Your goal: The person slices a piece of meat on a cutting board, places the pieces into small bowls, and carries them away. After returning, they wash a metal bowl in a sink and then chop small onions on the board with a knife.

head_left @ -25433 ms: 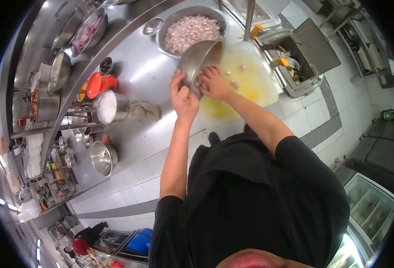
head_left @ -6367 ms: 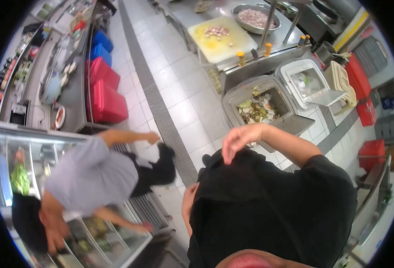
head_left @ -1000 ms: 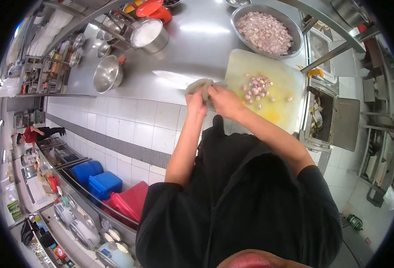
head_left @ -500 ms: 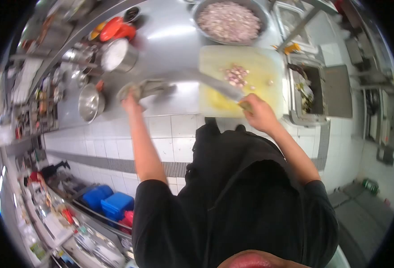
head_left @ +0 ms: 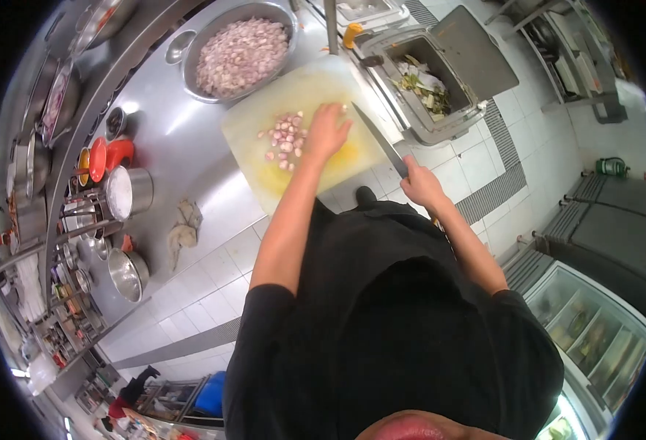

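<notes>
My left hand (head_left: 326,133) is over the yellowed cutting board (head_left: 246,139), thumb apart from the other fingers and nothing visible in its grasp. Just left of it lies a loose pile of small peeled shallots (head_left: 288,137). One pale piece (head_left: 345,108) sits beyond my fingertips, near the board's right edge. My right hand (head_left: 423,185) is closed around the handle of a knife (head_left: 383,141), whose long blade slants up and left along that edge. A crumpled grey cloth (head_left: 184,233) rests on the steel table, away from both hands.
A large metal basin (head_left: 188,73) full of shallots stands behind the board. Right of the board is an open grey bin (head_left: 458,121) with vegetable scraps. A pot (head_left: 138,190), a steel bowl (head_left: 128,276) and red bowls (head_left: 120,154) stand at the left.
My left hand has let go of the cloth and moved right, over the board. The knife has shifted from across the board to its right edge. The view has turned.
</notes>
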